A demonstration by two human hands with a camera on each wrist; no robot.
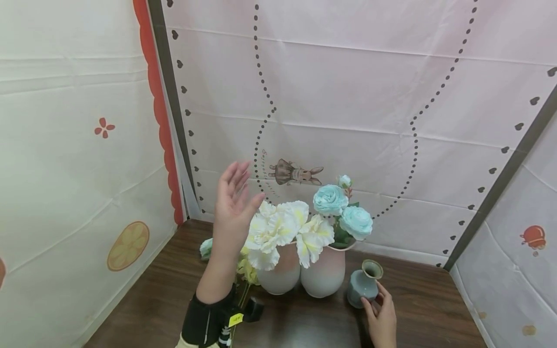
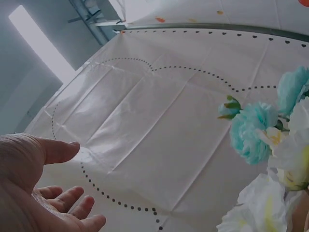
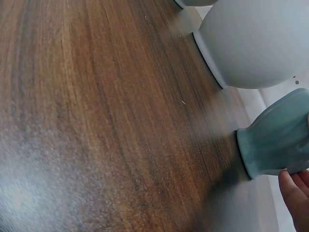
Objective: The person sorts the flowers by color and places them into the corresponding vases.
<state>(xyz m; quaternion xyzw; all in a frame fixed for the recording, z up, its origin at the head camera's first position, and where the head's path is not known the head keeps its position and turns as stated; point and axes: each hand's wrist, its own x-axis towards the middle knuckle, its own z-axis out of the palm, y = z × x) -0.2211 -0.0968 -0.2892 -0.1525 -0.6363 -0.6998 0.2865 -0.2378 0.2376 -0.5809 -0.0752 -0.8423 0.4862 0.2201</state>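
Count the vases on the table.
3: two pink-white vases side by side, one left, one right, and a small blue vase touched by the right hand. Flowers may hide others.

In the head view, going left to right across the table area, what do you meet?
Raised left hand → white flowers → pink-and-white vase holding blue flowers → small blue-grey vase, with the right hand touching its base.
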